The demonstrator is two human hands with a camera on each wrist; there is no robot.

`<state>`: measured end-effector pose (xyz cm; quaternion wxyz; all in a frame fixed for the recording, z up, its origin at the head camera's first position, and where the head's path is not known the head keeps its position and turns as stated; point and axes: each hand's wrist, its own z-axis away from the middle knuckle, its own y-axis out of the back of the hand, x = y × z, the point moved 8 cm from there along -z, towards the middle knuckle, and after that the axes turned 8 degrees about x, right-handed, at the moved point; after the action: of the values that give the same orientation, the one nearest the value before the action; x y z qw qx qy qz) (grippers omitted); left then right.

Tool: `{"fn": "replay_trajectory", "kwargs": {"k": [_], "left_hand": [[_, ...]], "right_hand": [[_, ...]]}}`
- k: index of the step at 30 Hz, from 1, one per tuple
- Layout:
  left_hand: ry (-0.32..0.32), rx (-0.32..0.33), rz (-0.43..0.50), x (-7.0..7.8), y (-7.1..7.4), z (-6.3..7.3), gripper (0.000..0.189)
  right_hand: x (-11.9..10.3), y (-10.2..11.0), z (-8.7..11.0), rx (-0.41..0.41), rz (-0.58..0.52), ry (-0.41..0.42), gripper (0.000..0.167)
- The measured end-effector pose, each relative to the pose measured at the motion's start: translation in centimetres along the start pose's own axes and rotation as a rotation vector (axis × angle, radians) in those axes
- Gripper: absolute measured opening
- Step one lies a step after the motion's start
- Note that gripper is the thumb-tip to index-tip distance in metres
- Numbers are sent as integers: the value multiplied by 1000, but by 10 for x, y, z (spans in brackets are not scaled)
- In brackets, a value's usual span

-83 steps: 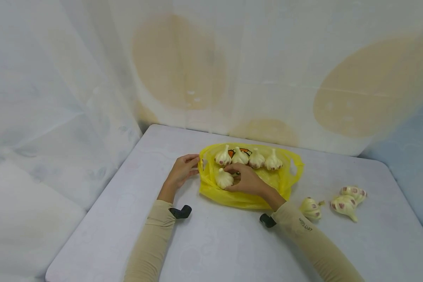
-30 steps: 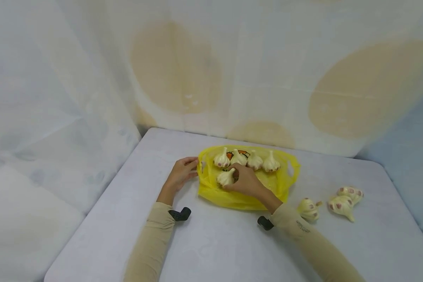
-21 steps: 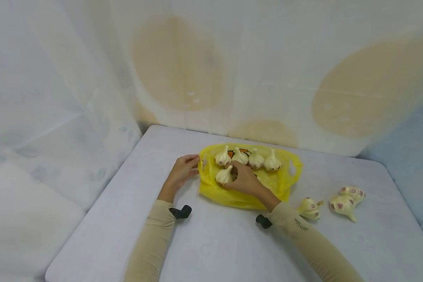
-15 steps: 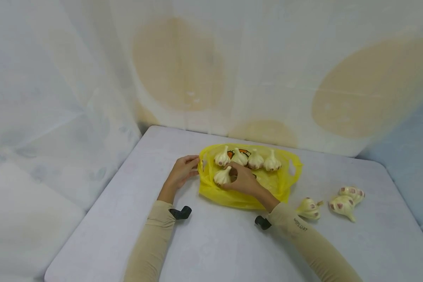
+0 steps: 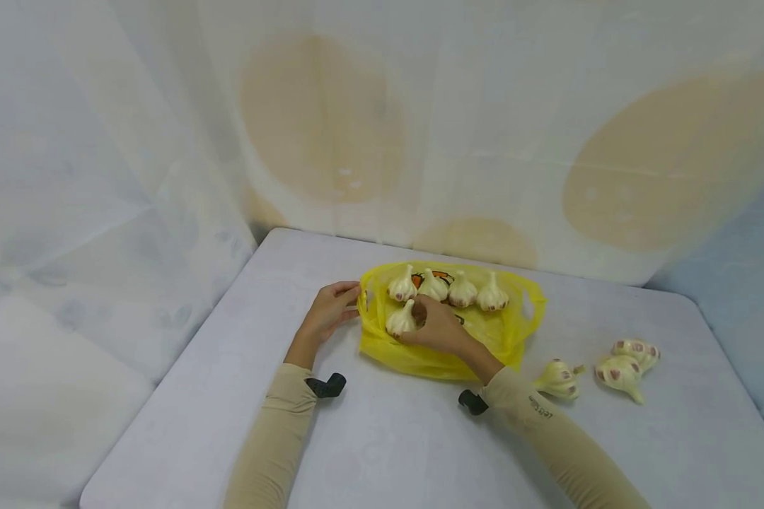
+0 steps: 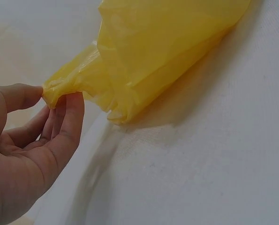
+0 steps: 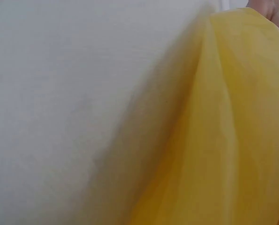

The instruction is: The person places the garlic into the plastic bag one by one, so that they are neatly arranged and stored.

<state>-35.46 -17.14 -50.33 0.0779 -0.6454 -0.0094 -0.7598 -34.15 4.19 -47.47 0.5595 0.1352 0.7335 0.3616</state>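
A yellow plastic bag (image 5: 414, 362) lies on the table with its mouth spread. My left hand (image 5: 326, 311) is at its left end; in the left wrist view, thumb and fingertips pinch the bag's handle (image 6: 69, 77). My right hand (image 5: 441, 328) reaches over the front rim and holds a white garlic bulb (image 5: 400, 319) at the bag's front left, thumb and fingers curved about its right side. Behind it stands a row of several garlic bulbs (image 5: 462, 291), stems up. In the right wrist view the bag's side (image 7: 233, 117) hides most of the right hand.
Right of the bag, one garlic bulb (image 5: 559, 379) lies on the white table (image 5: 382, 452). Farther right, two more bulbs (image 5: 620, 375) lie against each other. A pale curtain (image 5: 471, 141) hangs behind the table's back edge.
The garlic bulb at the right hand has turned, tilting right and then standing stem up again slightly farther left. The right hand has moved a little with it; the left hand keeps its place.
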Motion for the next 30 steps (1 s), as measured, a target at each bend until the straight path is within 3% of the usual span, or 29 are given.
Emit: {"fn": "replay_trajectory", "kwargs": {"k": [19,30], "left_hand": [[8,5,2,1,2,3,33],[13,17,-1,0,3,2,33]], "right_hand": [[2,-4,0,27,-31,40,46],[0,1,2,8,-16,15,55]]}}
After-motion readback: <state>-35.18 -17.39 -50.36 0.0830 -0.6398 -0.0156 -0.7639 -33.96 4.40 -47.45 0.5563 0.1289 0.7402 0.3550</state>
